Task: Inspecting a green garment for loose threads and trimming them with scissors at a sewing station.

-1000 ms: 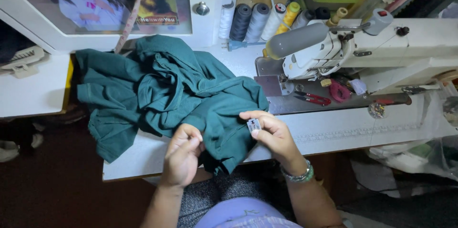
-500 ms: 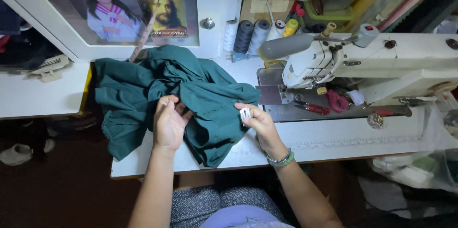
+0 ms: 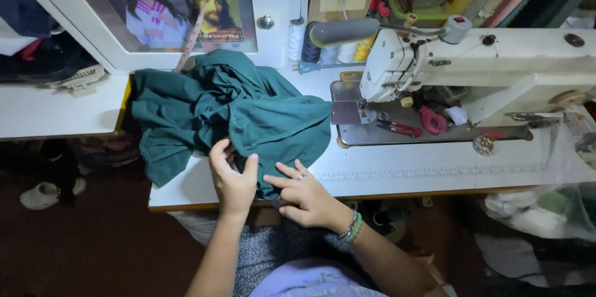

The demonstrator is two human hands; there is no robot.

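I see a white table (image 3: 434,169) with a sewing machine (image 3: 472,67), thread spools (image 3: 310,42) behind and two framed pictures (image 3: 186,8) on the wall. My left hand (image 3: 233,176) pinches the green cloth (image 3: 236,110) heaped at the table's near edge. My right hand (image 3: 304,194) presses beside it, fingers spread flat.

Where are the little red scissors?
In the head view, the small red-handled scissors lie on the grey metal plate under the white sewing machine, to the right of the crumpled dark green cloth.
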